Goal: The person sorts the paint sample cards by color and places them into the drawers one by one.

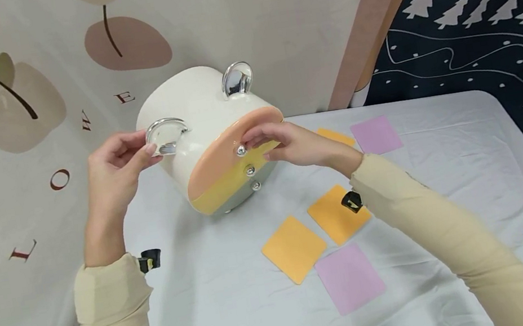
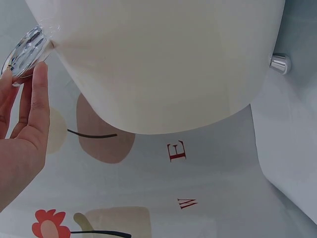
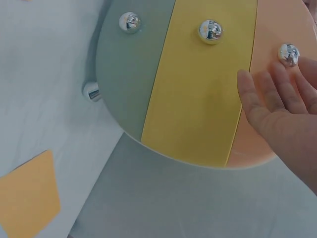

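A white, round-bodied drawer box [image 1: 179, 159] stands against the backdrop, with two shiny silver ears on top. Its round front has an orange drawer [image 1: 213, 170], a yellow drawer [image 3: 193, 104] and a grey-green drawer [image 3: 126, 69], each with a silver ball knob. My left hand [image 1: 111, 172] pinches the nearer ear [image 1: 167, 138] between thumb and fingers. At the orange drawer, the fingers of my right hand [image 1: 297, 146] reach up beside its knob [image 3: 288, 54], fingertips right at it. The right thumb stays apart from those fingers, over the yellow drawer.
Orange squares [image 1: 294, 249] and purple squares [image 1: 350, 279] lie on the white-covered table [image 1: 222, 306], right of and in front of the box. A printed backdrop [image 1: 301, 25] rises behind it. A dark cloth with white trees [image 1: 469, 50] hangs at the right.
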Available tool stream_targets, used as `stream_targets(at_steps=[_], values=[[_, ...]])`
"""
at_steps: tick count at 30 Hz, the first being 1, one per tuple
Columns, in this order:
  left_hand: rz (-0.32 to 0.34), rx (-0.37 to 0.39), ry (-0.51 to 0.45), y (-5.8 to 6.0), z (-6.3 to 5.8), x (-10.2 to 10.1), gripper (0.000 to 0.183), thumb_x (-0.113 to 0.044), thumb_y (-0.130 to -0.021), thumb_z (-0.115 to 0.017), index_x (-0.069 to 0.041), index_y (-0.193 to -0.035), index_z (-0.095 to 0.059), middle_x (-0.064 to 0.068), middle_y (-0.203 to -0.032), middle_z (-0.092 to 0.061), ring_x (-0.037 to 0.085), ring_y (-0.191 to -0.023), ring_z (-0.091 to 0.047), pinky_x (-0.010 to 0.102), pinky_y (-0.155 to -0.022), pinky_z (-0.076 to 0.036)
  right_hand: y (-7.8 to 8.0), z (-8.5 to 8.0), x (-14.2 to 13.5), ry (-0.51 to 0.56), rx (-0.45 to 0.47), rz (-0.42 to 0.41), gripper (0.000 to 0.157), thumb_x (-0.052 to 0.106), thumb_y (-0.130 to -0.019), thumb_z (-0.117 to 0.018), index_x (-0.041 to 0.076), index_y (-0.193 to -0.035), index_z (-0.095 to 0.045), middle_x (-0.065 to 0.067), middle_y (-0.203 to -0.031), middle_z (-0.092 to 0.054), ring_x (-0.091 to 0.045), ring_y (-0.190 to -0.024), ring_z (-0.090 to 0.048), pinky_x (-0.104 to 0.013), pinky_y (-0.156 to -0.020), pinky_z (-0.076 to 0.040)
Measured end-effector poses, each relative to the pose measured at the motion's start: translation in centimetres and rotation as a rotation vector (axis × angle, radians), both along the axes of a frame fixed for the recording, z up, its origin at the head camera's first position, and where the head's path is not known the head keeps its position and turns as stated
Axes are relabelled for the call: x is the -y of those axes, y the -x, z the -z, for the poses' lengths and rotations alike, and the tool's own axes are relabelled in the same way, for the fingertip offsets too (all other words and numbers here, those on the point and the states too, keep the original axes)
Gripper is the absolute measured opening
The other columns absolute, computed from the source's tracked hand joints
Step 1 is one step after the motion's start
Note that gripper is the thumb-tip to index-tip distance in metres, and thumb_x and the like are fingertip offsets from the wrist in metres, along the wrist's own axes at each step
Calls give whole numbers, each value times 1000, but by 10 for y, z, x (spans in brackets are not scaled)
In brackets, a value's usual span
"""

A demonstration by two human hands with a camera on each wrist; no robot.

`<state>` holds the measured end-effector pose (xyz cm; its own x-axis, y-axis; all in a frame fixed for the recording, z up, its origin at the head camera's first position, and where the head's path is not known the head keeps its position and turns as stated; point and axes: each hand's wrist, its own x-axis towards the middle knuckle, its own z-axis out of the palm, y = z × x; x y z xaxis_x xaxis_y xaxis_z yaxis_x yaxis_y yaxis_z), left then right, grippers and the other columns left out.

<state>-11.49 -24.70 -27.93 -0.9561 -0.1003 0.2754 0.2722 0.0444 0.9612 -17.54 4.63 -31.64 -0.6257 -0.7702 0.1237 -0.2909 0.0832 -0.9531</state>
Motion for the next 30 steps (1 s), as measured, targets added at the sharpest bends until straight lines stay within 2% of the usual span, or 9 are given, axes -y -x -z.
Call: stream_targets(at_steps=[5, 9, 13, 16, 25, 30], values=[[-5, 0, 17, 0, 0, 0, 20, 12, -80, -61, -1, -94, -66, 7, -88, -61, 12, -73, -61, 21, -67, -57, 2, 8, 5, -6, 68, 43, 35, -18, -84, -47, -8, -118, -50, -20, -115, -54, -29, -109, -50, -35, -96, -45], [2, -10, -3, 1, 0, 0, 21, 14, -79, -61, -1, -93, -66, 7, -88, -61, 12, -73, -62, 22, -66, -57, 2, 23, 6, -79, 129, 75, 33, -16, -83, -47, -8, -115, -53, -22, -110, -55, -31, -104, -51, -31, -87, -49], [13, -16, -29, 1, 0, -1, 20, 14, -78, -62, 1, -92, -66, 8, -86, -61, 13, -73, -62, 23, -66, -57, -1, 40, 9, -155, 147, 60, 35, -11, -84, -50, -4, -117, -54, -20, -109, -55, -27, -101, -51, -31, -86, -48], [14, -17, -28, 1, 0, -1, 20, 14, -78, -61, 1, -93, -66, 8, -87, -61, 13, -73, -62, 23, -66, -57, -2, 48, 12, -174, 157, 36, 37, -9, -83, -52, -3, -120, -52, -17, -111, -54, -25, -101, -51, -31, -87, -47], [11, -16, -23, 1, 1, 0, 21, 15, -79, -61, 0, -93, -66, 8, -87, -61, 13, -74, -62, 23, -66, -57, -3, 53, 15, -155, 232, 34, 41, -14, -84, -52, -2, -123, -51, -18, -115, -52, -34, -102, -51, -29, -81, -51], [8, -3, 0, 1, 1, 0, 21, 14, -79, -60, 1, -95, -66, 8, -88, -61, 12, -74, -62, 22, -67, -57, -5, 54, 10, -141, 241, 26, 41, -15, -83, -51, -3, -122, -51, -14, -114, -55, -35, -101, -51, -29, -81, -52]])
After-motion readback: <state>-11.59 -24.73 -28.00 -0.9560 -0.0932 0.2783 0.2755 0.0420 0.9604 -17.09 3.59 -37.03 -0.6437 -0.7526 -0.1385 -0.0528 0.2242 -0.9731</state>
